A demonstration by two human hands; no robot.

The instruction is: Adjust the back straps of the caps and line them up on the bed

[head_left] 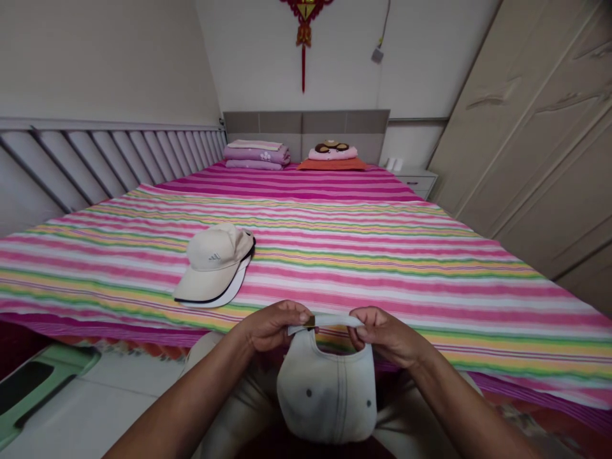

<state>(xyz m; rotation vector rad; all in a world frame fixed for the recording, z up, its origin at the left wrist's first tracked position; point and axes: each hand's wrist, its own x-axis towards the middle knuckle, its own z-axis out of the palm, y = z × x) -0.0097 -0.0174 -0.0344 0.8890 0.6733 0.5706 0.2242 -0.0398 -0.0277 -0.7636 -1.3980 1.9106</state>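
A pale baseball cap (329,395) hangs crown-down between my hands over my lap, its back strap (332,320) uppermost. My left hand (272,324) pinches the strap's left end, beside a small brass-coloured buckle (310,321). At the strap's other end, my right hand (385,333) grips it between thumb and fingers. The strap is stretched nearly level above the arched opening at the cap's back. On the bed, left of my hands, lies a beige cap (213,255) with a dark-edged brim, on top of another cap whose white brim (235,288) shows beneath.
The bed has a striped sheet (382,268), with folded purple bedding (255,154) and a pink pillow (332,153) by the headboard. A metal rail (119,153) runs along the left. A green plastic stool (43,382) stands at lower left; a wardrobe (526,127) rises at right.
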